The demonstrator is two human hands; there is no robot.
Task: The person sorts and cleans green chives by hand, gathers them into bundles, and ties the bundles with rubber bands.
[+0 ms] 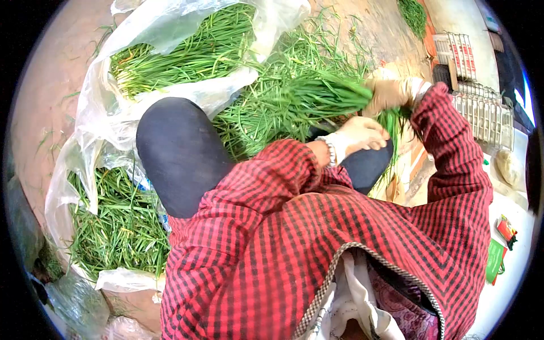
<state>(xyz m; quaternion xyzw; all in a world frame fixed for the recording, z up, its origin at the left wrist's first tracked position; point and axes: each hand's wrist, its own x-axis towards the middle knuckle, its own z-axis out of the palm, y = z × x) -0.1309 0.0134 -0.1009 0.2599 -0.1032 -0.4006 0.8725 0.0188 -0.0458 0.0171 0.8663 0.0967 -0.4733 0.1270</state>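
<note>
My right hand [391,94], gloved and blurred by motion, is closed around a bunch of long green chives [331,90]. The leaves fan out to the left over a loose heap of chives [258,119]. Just below it, my left hand [358,137] wears a pale glove. Its fingers reach to the right, slightly bent and apart, over my dark-trousered knee, with no stalks visible in them. More green stalks [390,122] hang beyond those fingers, under the right hand.
A clear plastic bag [93,107] at upper left holds neatly laid chives [187,54]. Another plastic bag [56,187] at lower left contains tangled greens [116,226]. Wire racks [481,116] stand at right, near a green packet [494,260].
</note>
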